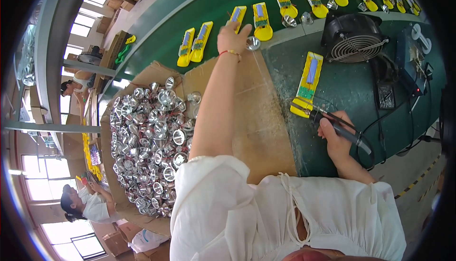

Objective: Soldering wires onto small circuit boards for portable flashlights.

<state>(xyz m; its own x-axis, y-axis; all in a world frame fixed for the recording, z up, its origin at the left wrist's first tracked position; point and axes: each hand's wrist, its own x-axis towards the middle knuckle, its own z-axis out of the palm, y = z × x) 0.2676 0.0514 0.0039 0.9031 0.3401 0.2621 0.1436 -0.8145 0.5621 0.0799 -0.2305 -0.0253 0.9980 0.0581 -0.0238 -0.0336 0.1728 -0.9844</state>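
My right hand is closed around the black handle of a soldering iron. Its thin metal tip lies over the lower end of a yellow flashlight housing, which holds a blue battery and a green circuit board. My left arm stretches forward, and my left hand has its fingers on another yellow housing in the far row. The hand covers that housing's rounded end. Just right of the hand lies a shiny reflector.
A heap of silvery reflectors fills a cardboard box at left. More yellow housings line the green belt. A black fan and a soldering station with cables stand at right. Two people work at far left.
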